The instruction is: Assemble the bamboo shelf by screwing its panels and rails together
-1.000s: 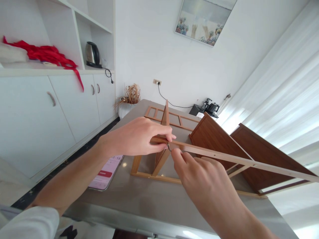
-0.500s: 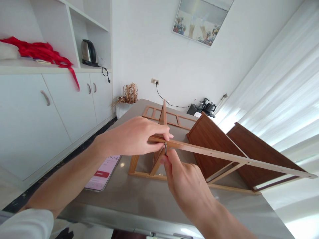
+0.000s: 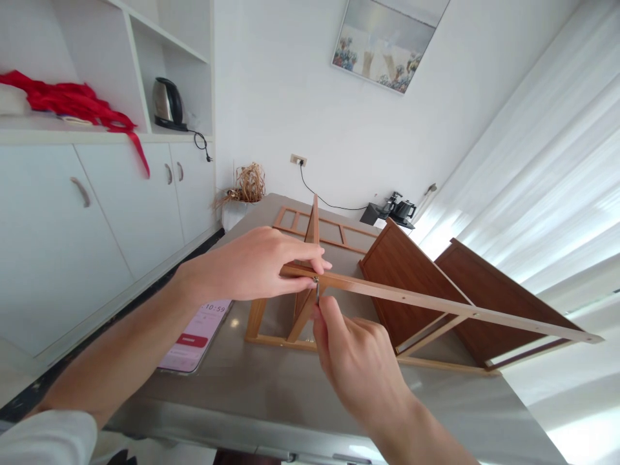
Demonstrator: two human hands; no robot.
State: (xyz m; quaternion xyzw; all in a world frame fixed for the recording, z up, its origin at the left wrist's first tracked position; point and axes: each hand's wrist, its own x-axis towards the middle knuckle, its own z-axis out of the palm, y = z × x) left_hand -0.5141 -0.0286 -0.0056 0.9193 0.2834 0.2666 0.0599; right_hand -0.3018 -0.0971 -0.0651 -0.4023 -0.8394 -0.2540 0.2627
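A single head-worn camera looks forward and down over the bench (image 3: 271, 394), tilted so the room leans. It sits close: the left hand (image 3: 252, 265) and right hand (image 3: 358, 361) fill the centre. Cabinets (image 3: 97, 213) lie toward 9 o'clock, the curtain (image 3: 547, 161) toward 2 o'clock, the wall picture (image 3: 387, 39) at 12.

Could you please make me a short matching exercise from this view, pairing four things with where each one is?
Things:
1. kettle
2. phone
3. red cloth
4. small metal key

Places:
A. flat on the table, below the left hand
B. at the wooden rail, pinched by the right hand
C. in the open shelf niche, cord hanging down
D. draped on the counter above the cabinet doors

Pairs: 1-C, 2-A, 3-D, 4-B
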